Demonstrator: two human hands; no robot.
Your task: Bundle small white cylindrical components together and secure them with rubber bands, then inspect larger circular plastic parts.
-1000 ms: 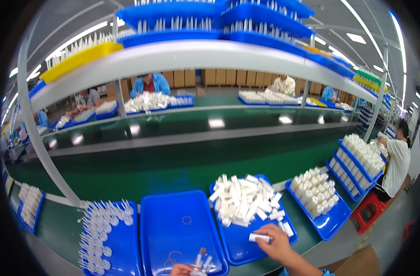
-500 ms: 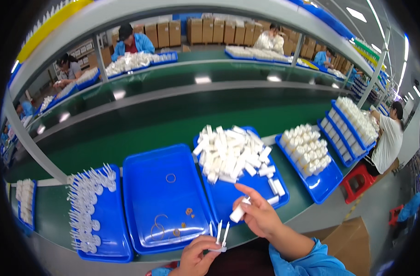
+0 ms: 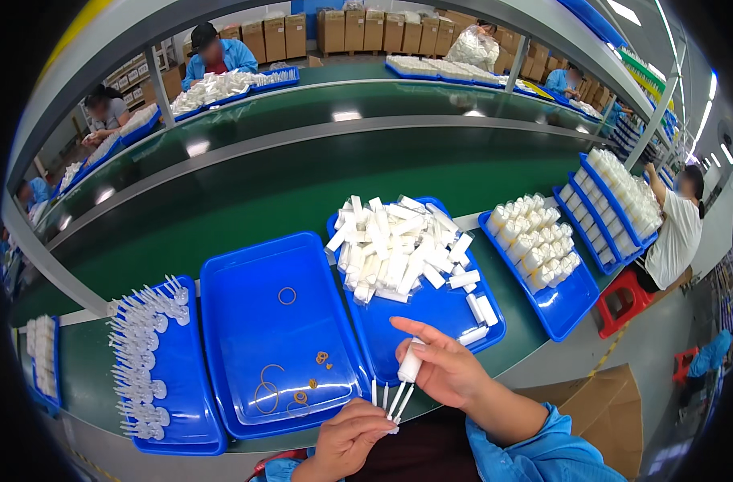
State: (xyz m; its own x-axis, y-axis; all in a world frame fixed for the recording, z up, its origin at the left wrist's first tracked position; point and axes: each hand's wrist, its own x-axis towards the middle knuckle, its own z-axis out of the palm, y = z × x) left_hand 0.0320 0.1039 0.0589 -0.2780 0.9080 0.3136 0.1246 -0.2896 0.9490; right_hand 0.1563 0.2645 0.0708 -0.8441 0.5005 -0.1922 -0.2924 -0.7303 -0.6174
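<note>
Near the lower middle, my left hand (image 3: 350, 439) is closed round the base of a white plastic piece with several thin upright prongs (image 3: 385, 395). My right hand (image 3: 448, 371) pinches a small white cylinder (image 3: 411, 365), its forefinger stretched out. The cylinder is tilted, and its lower end meets the top of the prongs; whether a prong goes inside I cannot tell. Beyond my right hand lies a heap of white cylinders (image 3: 399, 249) in a blue tray (image 3: 495, 331). More pronged white pieces (image 3: 141, 361) stand in rows in the left blue tray (image 3: 196, 402).
Between these trays, another blue tray (image 3: 246, 321) holds several rubber bands (image 3: 268, 394). To the right are a tray of upright white pieces (image 3: 535, 241), stacked trays (image 3: 608, 217) and a red stool (image 3: 624, 301). Co-workers sit beyond the green belt (image 3: 246, 193). A cardboard box (image 3: 599, 410) stands below right.
My right hand has brought the white cylinder left and turned it, down onto the prongs. My left hand still grips the pronged piece. The view has shifted slightly.
</note>
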